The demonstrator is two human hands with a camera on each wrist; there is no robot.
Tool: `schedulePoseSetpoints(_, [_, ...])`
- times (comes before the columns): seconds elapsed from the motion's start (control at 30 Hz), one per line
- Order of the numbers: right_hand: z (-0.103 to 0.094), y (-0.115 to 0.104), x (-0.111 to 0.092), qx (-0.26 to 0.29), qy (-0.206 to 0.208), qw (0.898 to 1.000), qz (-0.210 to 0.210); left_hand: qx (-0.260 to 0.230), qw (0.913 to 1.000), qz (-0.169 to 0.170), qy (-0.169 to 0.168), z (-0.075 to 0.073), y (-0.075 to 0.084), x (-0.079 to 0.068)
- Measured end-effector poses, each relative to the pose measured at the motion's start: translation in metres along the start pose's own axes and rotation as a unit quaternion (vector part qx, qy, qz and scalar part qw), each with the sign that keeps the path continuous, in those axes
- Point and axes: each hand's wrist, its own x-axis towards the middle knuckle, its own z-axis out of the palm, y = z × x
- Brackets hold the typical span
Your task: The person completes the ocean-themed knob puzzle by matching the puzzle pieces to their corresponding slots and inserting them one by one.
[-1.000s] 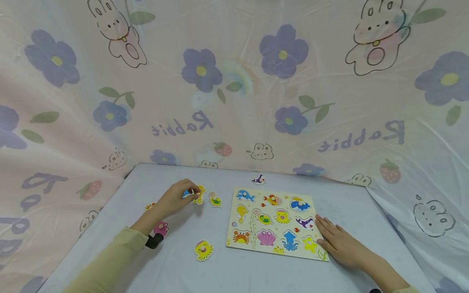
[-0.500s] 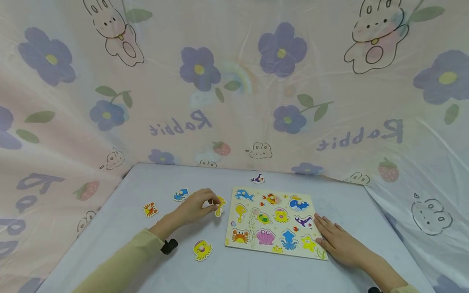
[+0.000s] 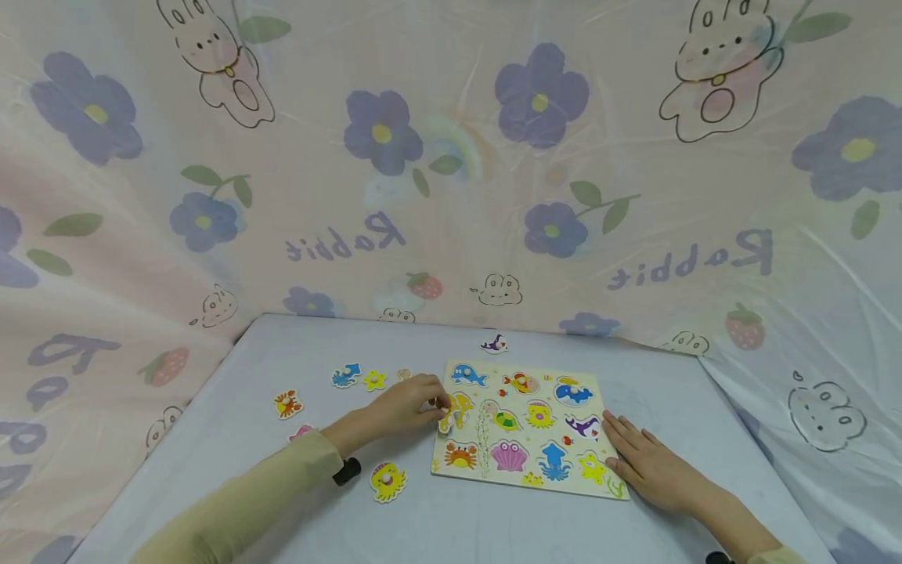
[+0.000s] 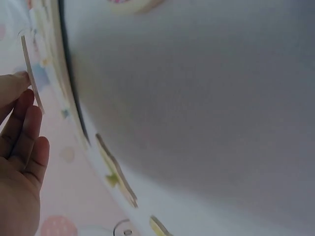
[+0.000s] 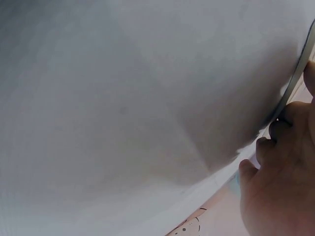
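Observation:
In the head view my left hand (image 3: 412,403) is at the left edge of the puzzle board (image 3: 507,479). Its thumb and fingertips pinch a yellow seahorse piece (image 3: 445,424), which overlaps the board's printed seahorse. The left wrist view shows this piece (image 4: 30,73) edge-on between thumb and fingers. My right hand (image 3: 651,466) rests with straight fingers along the board's right edge. In the right wrist view, the right hand (image 5: 280,172) lies against that edge. Knobbed pieces sit in the board's top row, among them a blue dolphin (image 3: 468,374) and a red fish (image 3: 521,382).
Loose pieces lie left of the board: octopus (image 3: 387,482), crab (image 3: 287,404), blue squid (image 3: 346,376), star (image 3: 375,381) and a pink piece (image 3: 301,432) partly behind the sleeve. A turtle piece (image 3: 404,374) is partly hidden by the left hand. Behind the board lies a purple piece (image 3: 495,343).
My left hand has carried the seahorse piece rightward from among the loose pieces to the board's left side. The right hand has stayed at the board's right edge.

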Motion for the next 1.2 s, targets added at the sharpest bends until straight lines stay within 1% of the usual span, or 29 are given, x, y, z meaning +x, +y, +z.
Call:
schedulePoseSetpoints(0.1, [0.000, 0.000, 0.000, -0.001, 0.003, 1.000, -0.002, 0.021, 0.9996, 0.012, -0.012, 0.006, -0.001, 0.007])
schedulePoseSetpoints(0.2, [0.001, 0.000, 0.000, 0.000, 0.006, 1.000, -0.003, 0.035, 0.9990, 0.017, -0.021, 0.011, -0.002, 0.013])
schedulePoseSetpoints(0.5, [-0.001, -0.003, 0.001, -0.009, 0.005, 1.000, -0.002, 0.040, 0.9983, 0.005, -0.042, 0.014, -0.002, 0.025])
schedulePoseSetpoints(0.73, [-0.003, -0.005, 0.000, -0.011, 0.007, 1.000, -0.006, 0.049, 0.9977, 0.008, -0.046, 0.014, -0.003, 0.029])
schedulePoseSetpoints(1.2, [0.000, -0.003, -0.001, -0.008, 0.009, 1.000, -0.004, 0.051, 0.9972, 0.002, -0.055, 0.015, -0.003, 0.036])
